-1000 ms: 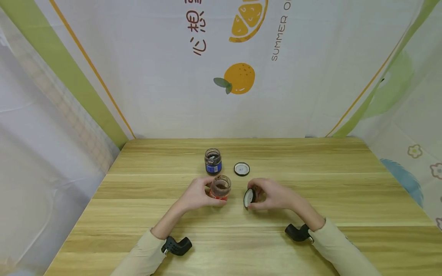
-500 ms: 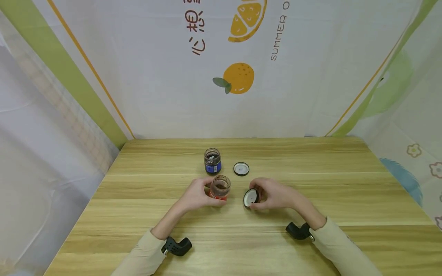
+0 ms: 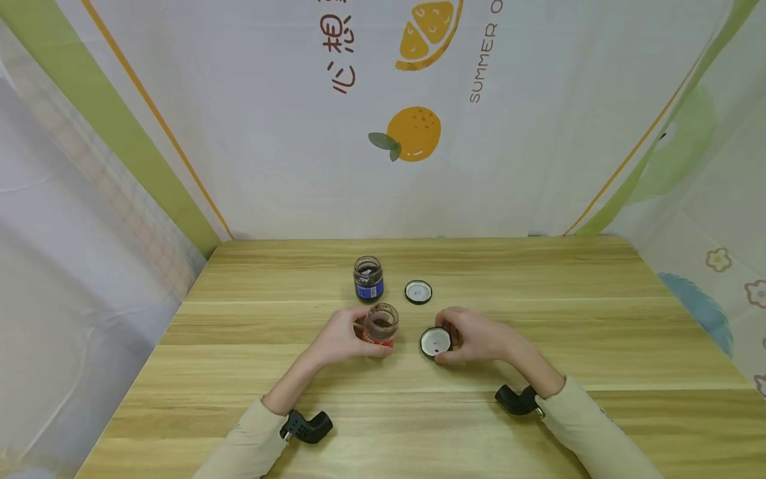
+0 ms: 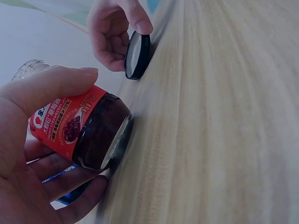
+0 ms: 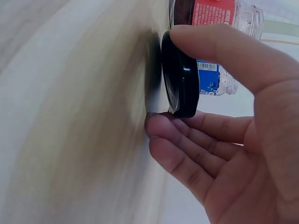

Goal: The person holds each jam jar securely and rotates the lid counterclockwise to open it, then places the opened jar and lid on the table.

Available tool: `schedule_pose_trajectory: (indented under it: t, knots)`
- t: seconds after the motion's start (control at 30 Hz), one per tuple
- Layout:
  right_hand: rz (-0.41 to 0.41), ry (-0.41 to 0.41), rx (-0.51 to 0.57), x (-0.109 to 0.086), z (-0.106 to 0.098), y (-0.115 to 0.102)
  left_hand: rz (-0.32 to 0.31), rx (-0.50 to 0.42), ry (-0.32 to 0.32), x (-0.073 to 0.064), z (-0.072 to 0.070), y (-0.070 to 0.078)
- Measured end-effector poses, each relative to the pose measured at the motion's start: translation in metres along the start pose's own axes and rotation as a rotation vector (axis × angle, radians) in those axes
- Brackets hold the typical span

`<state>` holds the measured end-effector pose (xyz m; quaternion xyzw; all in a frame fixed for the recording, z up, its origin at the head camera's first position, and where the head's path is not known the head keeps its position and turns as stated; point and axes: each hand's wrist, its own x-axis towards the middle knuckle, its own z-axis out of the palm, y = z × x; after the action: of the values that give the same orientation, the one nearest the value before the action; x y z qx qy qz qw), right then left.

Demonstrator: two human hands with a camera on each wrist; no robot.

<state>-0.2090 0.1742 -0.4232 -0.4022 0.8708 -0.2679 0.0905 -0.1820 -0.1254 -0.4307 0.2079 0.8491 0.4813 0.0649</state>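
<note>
My left hand [image 3: 342, 340] grips a lidless glass jam jar [image 4: 63, 123] round its sides, thumb across the red strawberry jam label. The jar stands upright, its open mouth showing a dark smear inside. To its right, my right hand [image 3: 475, 338] pinches a black jar lid [image 3: 435, 342] by the rim between thumb and fingers. The lid's white inner face points up, with a small dark spot on it. In the right wrist view the lid's dark edge [image 5: 184, 79] is close over the tabletop, and the other fingers curl beneath the thumb.
Behind the jam jar stands a second open jar [image 3: 368, 286] with a blue label and dark contents. Beside that jar a second black-rimmed lid [image 3: 418, 292] lies white side up. The wooden table [image 3: 269, 266] ends at a printed white cloth [image 3: 287, 166].
My right hand has tilted the lid from nearly on edge to nearly flat, its white inside turning upward. The left hand and the jam jar have stayed in place.
</note>
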Motion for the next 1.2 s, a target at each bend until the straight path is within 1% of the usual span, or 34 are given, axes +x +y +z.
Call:
schedule_pose_trajectory:
  t: [0.1, 0.33, 0.53, 0.77, 1.2]
  knots:
    - [0.004, -0.001, -0.016, -0.001, 0.001, 0.001, -0.012, -0.001, 0.008, 0.0, 0.0, -0.001]
    - [0.023, 0.012, -0.06, -0.001, 0.003, 0.001, -0.018, 0.01, 0.029, 0.001, 0.002, -0.001]
    - [0.029, 0.016, -0.068, -0.002, 0.004, 0.003, -0.018, 0.019, 0.046, 0.001, 0.004, -0.002]
    - [0.072, 0.027, -0.068, -0.003, 0.004, 0.005, -0.022, 0.033, 0.085, 0.001, 0.007, -0.004]
    - [0.061, 0.062, -0.076, -0.003, 0.003, 0.004, -0.022, 0.009, 0.149, 0.002, 0.014, -0.005]
